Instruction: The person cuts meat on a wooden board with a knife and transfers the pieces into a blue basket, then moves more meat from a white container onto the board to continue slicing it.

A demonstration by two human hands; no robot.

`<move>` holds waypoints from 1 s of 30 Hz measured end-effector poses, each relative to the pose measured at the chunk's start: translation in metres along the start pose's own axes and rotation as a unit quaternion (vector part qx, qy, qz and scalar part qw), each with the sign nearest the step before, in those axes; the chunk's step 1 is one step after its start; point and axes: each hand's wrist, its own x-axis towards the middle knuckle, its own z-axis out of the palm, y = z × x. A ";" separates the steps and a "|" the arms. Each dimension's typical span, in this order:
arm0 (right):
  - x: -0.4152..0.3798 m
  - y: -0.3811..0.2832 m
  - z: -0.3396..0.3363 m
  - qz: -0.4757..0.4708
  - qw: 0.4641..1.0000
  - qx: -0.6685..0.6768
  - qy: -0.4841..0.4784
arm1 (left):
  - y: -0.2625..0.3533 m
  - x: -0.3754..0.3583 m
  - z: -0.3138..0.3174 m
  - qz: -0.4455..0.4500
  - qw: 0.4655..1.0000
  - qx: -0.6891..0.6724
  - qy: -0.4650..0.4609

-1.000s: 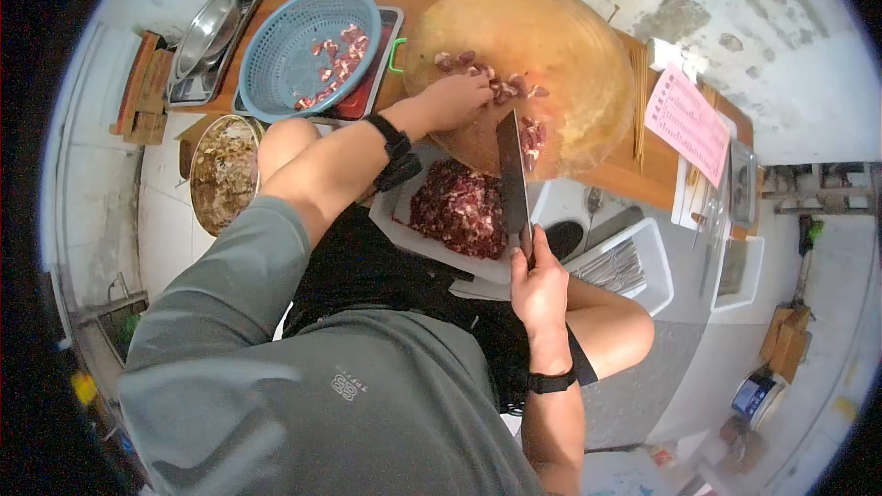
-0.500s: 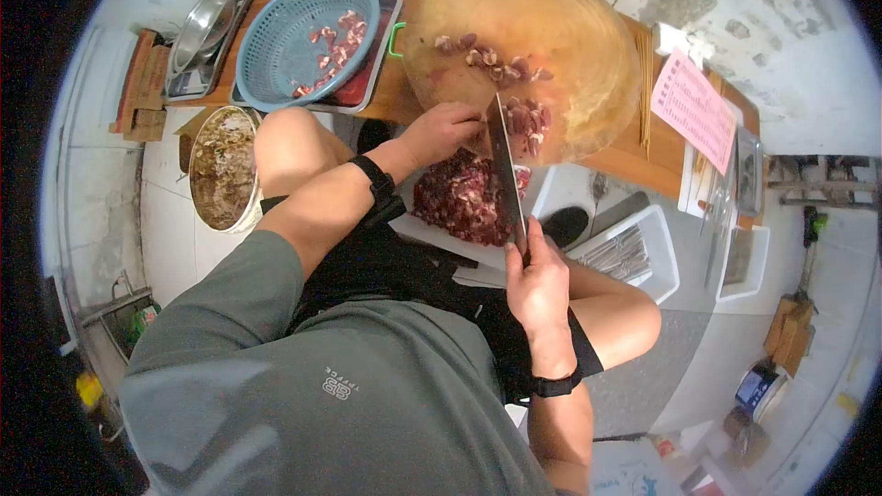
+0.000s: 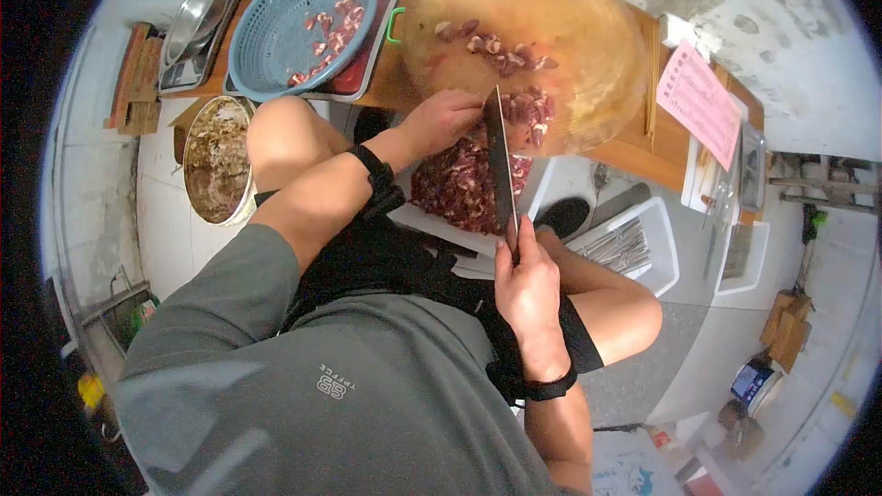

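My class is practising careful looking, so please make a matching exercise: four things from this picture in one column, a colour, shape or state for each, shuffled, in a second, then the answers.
Things:
1. Knife
2. Basket
3. Paper sheet
4. Chopping board

Descriptions:
A. Pink
B. Round and brown
C. Gripped by the right hand
D. Blue, with meat pieces inside

Pairs: 1-C, 2-D, 3-A, 4-B

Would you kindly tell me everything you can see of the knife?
The knife has a long, grey, metal-looking blade with a brighter strip along one edge. The right hand grips its mostly hidden handle. The tip points forward, over the board in this view; whether the left hand touches the blade is unclear.
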 end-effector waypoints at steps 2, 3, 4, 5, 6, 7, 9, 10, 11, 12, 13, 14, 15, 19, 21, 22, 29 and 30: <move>0.002 0.000 0.002 -0.005 1.000 0.010 0.009 | 0.004 0.002 -0.005 0.007 1.000 -0.002 0.005; 0.004 -0.001 0.002 -0.005 1.000 0.010 0.009 | 0.006 0.002 -0.006 0.000 1.000 0.010 -0.003; 0.006 -0.004 0.002 0.006 1.000 0.009 0.003 | 0.008 0.003 -0.007 -0.006 1.000 0.021 -0.011; 0.009 -0.006 0.003 0.017 1.000 0.008 -0.002 | 0.009 0.004 -0.008 -0.008 1.000 0.021 -0.012; 0.013 -0.008 0.005 0.018 1.000 0.008 -0.003 | 0.010 0.006 -0.008 0.008 1.000 0.023 0.011; 0.017 -0.010 0.007 0.026 1.000 0.006 -0.011 | 0.011 0.007 -0.007 0.023 0.999 0.026 0.034; 0.031 -0.013 0.013 0.033 0.999 0.004 -0.019 | 0.012 0.006 -0.008 0.023 0.998 0.036 0.039; 0.041 -0.012 0.019 0.022 0.999 0.026 -0.010 | 0.011 0.005 -0.008 0.024 0.998 0.047 0.044; 0.050 -0.011 0.026 0.011 0.999 0.047 0.000 | 0.011 0.004 -0.008 0.026 0.998 0.048 0.043; 0.059 -0.006 0.037 0.011 0.998 0.067 0.008 | 0.008 0.004 -0.006 0.028 0.998 0.046 0.033; 0.063 -0.007 0.038 0.011 0.998 0.068 0.011 | 0.008 0.005 -0.005 0.031 0.998 0.046 0.025; 0.067 -0.010 0.039 0.015 0.999 0.048 0.013 | 0.007 0.006 -0.006 0.035 0.998 0.048 0.025; 0.068 -0.011 0.038 0.018 0.999 0.027 0.015 | 0.007 0.005 -0.007 0.026 0.999 0.036 0.017; 0.054 -0.006 0.029 0.043 0.999 0.015 0.002 | 0.001 0.003 -0.005 0.042 0.999 0.007 0.016; 0.037 0.002 0.019 0.023 1.000 -0.011 0.008 | 0.006 -0.002 -0.005 0.016 1.000 0.013 0.006; 0.034 0.003 0.014 0.026 0.999 -0.021 0.008 | 0.008 0.000 -0.007 -0.007 1.000 0.019 -0.005; 0.029 0.012 -0.003 -0.026 0.996 0.020 0.087 | 0.013 0.021 -0.006 -0.105 0.994 -0.013 -0.003; 0.026 0.012 -0.003 -0.019 0.996 0.031 0.077 | 0.009 0.030 -0.010 -0.120 0.992 -0.035 0.001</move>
